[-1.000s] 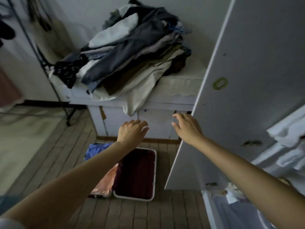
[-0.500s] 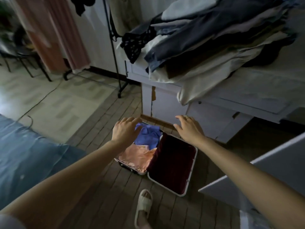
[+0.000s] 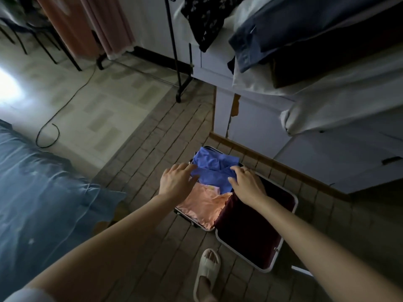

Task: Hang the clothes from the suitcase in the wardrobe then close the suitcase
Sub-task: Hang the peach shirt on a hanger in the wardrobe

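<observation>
An open suitcase (image 3: 287,240) with a white rim and dark red lining lies on the tiled floor. Its left half holds a blue garment (image 3: 214,168) on top of a peach garment (image 3: 202,205); the right half looks bare. My left hand (image 3: 175,180) hovers over the blue garment's left edge, fingers loosely spread. My right hand (image 3: 247,184) reaches onto the blue garment's right side, fingers bent over the cloth; whether it grips the cloth I cannot tell. The wardrobe is out of view.
A white cabinet (image 3: 261,127) stands behind the suitcase, its top piled with clothes (image 3: 305,40). A black clothes rack (image 3: 181,68) stands to the left of it. A bed with blue cover (image 3: 43,192) is at left. My slippered foot (image 3: 207,271) is just before the suitcase.
The view swung from the wardrobe door down to the suitcase. Both hands dropped toward the blue garment and now reach it.
</observation>
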